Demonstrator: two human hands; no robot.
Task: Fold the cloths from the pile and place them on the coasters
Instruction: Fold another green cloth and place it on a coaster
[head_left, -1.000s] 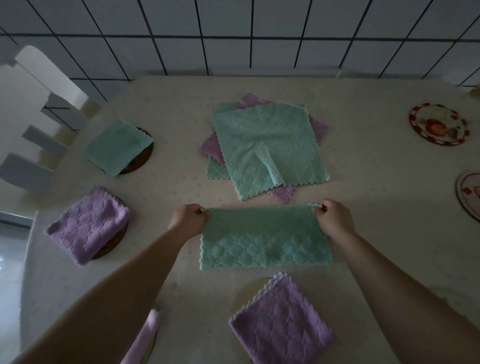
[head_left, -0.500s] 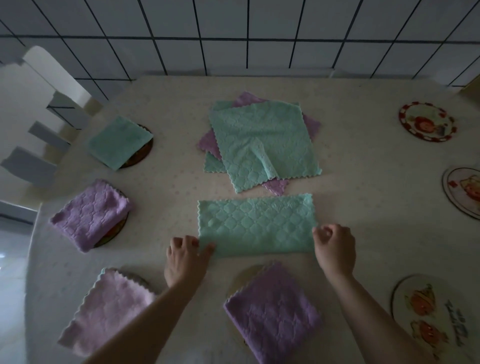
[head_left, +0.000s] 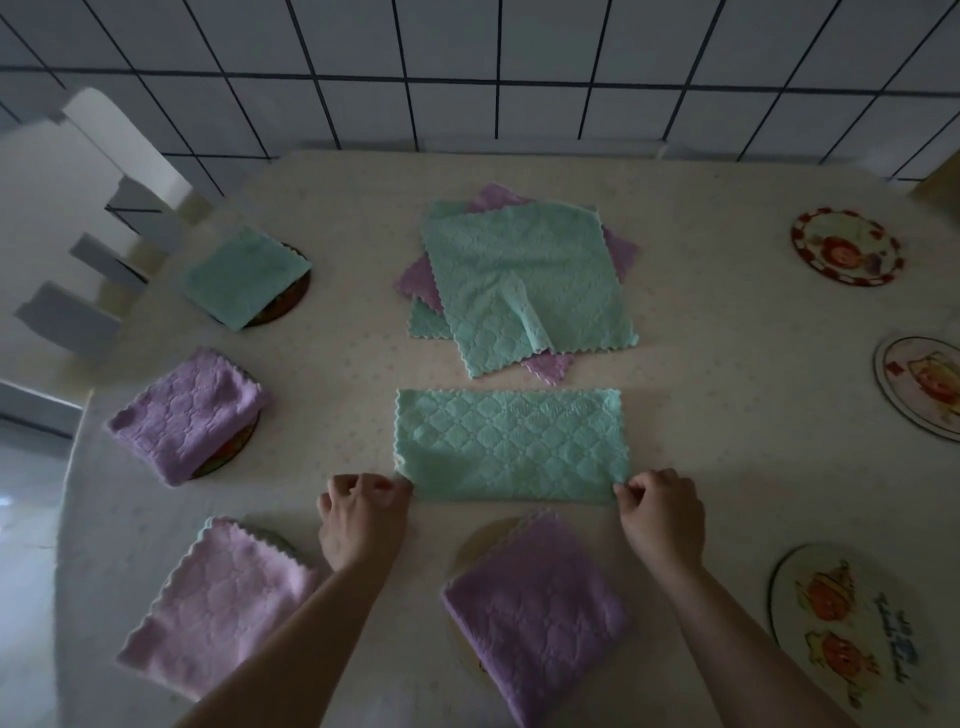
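Since half a second ago, both hands have been drawn in to the near corners of the half-folded green cloth (head_left: 511, 444), which has stayed flat on the table (head_left: 727, 415), just near of the pile (head_left: 524, 283). That near left corner is now pinched by the left hand (head_left: 361, 519), fingers curled; the near right corner is pinched likewise by the right hand (head_left: 660, 514).

Four coasters already carry folded cloths: a green one (head_left: 244, 275) at far left, a purple one (head_left: 189, 413) nearer on the left, a pale purple one (head_left: 221, 605) at near left, and a darker purple one (head_left: 535, 616) at near centre. Three coasters on the right remain bare: one far (head_left: 847, 245), one at the right edge (head_left: 922, 387), one near (head_left: 852, 629).

The step in hand is judged to be the second fold. It would be done best if one short end were lifted by both its corners and carried across onto the other, so that a square results. Scalloped edges should be matched before release, and the crease pressed flat, since the fabric looks soft and may spring open. Care should be taken that the pile and the near purple cloth, both close by, are not dragged. A bare right-hand coaster would then be suitable.
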